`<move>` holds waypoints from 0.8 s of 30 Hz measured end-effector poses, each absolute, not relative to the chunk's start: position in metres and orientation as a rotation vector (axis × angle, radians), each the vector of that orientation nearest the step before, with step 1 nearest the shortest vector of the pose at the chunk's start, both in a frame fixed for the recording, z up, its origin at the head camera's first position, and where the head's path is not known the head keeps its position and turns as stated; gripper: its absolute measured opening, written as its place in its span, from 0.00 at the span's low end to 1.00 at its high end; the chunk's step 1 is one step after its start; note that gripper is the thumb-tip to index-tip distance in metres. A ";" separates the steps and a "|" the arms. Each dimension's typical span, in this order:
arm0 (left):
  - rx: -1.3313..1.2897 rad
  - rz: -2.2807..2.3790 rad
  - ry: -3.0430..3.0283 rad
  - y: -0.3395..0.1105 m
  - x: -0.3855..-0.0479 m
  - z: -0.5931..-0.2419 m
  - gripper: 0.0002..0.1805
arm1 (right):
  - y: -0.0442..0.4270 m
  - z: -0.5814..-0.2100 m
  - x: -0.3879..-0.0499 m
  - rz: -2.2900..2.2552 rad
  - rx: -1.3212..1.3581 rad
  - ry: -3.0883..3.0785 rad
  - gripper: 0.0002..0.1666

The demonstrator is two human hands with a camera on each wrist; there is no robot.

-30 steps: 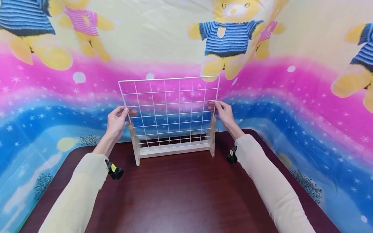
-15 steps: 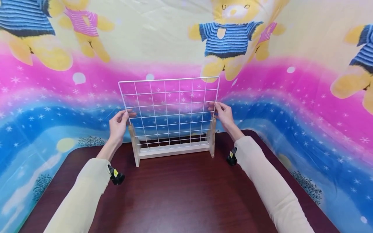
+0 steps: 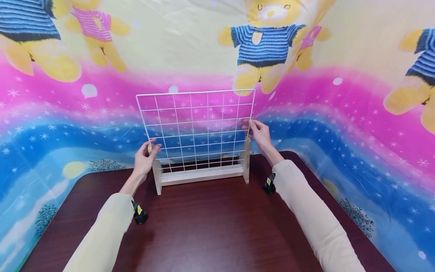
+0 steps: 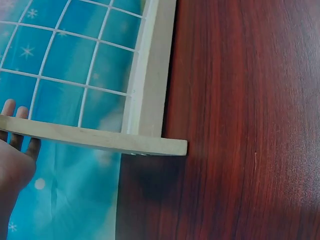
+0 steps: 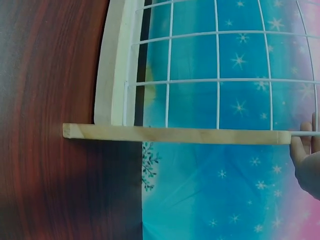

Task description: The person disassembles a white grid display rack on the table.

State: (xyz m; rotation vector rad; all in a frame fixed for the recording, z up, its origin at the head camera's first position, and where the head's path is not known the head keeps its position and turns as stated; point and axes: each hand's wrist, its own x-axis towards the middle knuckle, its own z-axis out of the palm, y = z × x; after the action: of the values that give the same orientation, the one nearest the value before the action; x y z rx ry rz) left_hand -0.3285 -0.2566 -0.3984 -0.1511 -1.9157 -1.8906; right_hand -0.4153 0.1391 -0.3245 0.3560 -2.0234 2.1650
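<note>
A white wire grid panel (image 3: 195, 92) stands upright in a pale wooden stand (image 3: 204, 174), tilted slightly back. My left hand (image 3: 144, 160) grips the top of the stand's left upright (image 4: 95, 137), fingers behind and thumb in front. Higher on the other side, my right hand (image 3: 260, 134) pinches the panel's right edge wire between thumb and fingers, just above the right upright (image 5: 185, 135). Only part of each hand shows in its wrist view. The grid's lower edge sits along the crossbar.
The stand rests near the back of a dark red-brown wooden table (image 3: 204, 226) with rounded corners. Behind and at both sides hangs a curtain (image 3: 190, 45) printed with bears and snowflakes. Black wrist cameras (image 3: 140, 215) sit at both cuffs.
My left hand has slid down from the panel's left edge wire onto the top of the left upright. The right hand keeps its hold, and the panel and stand stay nearly still.
</note>
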 end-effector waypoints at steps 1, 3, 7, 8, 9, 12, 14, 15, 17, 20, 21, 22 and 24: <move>-0.153 -1.895 -1.913 -0.256 -0.330 -0.399 0.25 | 0.138 -0.323 -0.413 2.179 0.354 -1.993 0.22; -0.151 -1.896 -1.903 -0.255 -0.332 -0.401 0.25 | 0.136 -0.321 -0.404 2.171 0.360 -1.946 0.21; -0.135 -1.896 -1.872 -0.253 -0.334 -0.402 0.23 | 0.132 -0.323 -0.385 1.886 0.412 -1.909 0.19; -0.131 -1.891 -1.864 -0.252 -0.334 -0.402 0.22 | 0.130 -0.326 -0.380 1.789 0.417 -1.899 0.18; -0.126 -1.895 -1.851 -0.252 -0.334 -0.402 0.21 | 0.129 -0.330 -0.377 1.698 0.426 -1.879 0.17; -0.118 -1.908 -1.811 -0.251 -0.335 -0.403 0.17 | 0.123 -0.351 -0.373 1.504 0.445 -1.795 0.15; -0.125 -1.912 -1.797 -0.251 -0.335 -0.403 0.15 | 0.119 -0.369 -0.375 1.456 0.479 -1.765 0.16; -0.131 -1.916 -1.793 -0.251 -0.335 -0.404 0.15 | 0.117 -0.379 -0.376 1.441 0.498 -1.766 0.17; -0.147 -1.919 -1.788 -0.252 -0.336 -0.406 0.15 | 0.112 -0.397 -0.379 1.441 0.533 -1.791 0.19; -0.193 -1.951 -1.765 -0.253 -0.337 -0.409 0.19 | 0.101 -0.416 -0.377 1.478 0.565 -1.860 0.22; -0.211 -1.970 -1.755 -0.253 -0.337 -0.410 0.21 | 0.098 -0.421 -0.377 1.485 0.566 -1.878 0.23; -0.228 -1.995 -1.740 -0.254 -0.338 -0.411 0.22 | 0.095 -0.425 -0.377 1.493 0.567 -1.891 0.24; -0.250 -2.043 -1.721 -0.254 -0.339 -0.412 0.24 | 0.089 -0.433 -0.377 1.492 0.554 -1.917 0.27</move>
State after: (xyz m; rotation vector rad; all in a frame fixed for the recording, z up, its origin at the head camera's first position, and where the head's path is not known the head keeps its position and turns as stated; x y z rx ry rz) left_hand -0.3391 -0.2538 -0.4121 -0.2503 -1.7214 -2.0432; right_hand -0.3766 0.0890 -0.4325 0.5543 -1.9165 1.4924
